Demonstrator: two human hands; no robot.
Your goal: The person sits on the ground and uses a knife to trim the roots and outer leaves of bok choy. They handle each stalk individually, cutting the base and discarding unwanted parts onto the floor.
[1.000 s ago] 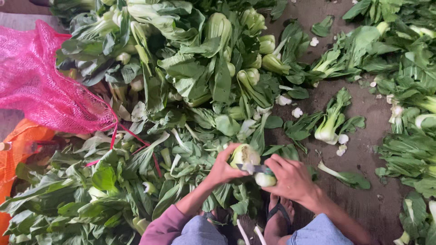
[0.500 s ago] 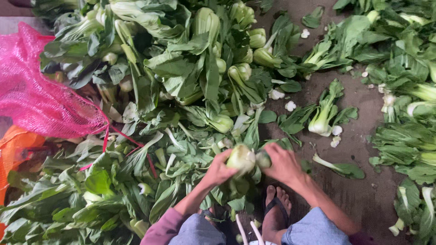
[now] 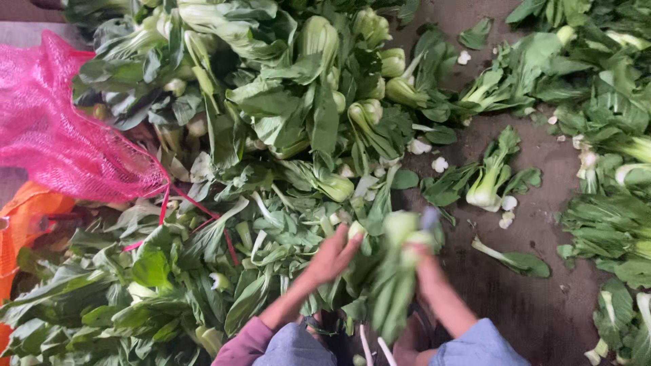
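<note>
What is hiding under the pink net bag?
The pink net bag lies over the edge of the leafy greens pile, and a few leaves poke out along its lower edge. An orange bag sits just below. What lies beneath its middle is covered.

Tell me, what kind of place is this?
Probably a vegetable sorting or trimming spot at a farm or market: heaps of bok choy lie on the bare ground, cut stem ends are scattered about, and a pink mesh sack lies nearby.

Bare dark floor [image 3: 536,305] right of the hands, heaped bok choy [image 3: 285,102] crowding front and left.
</note>
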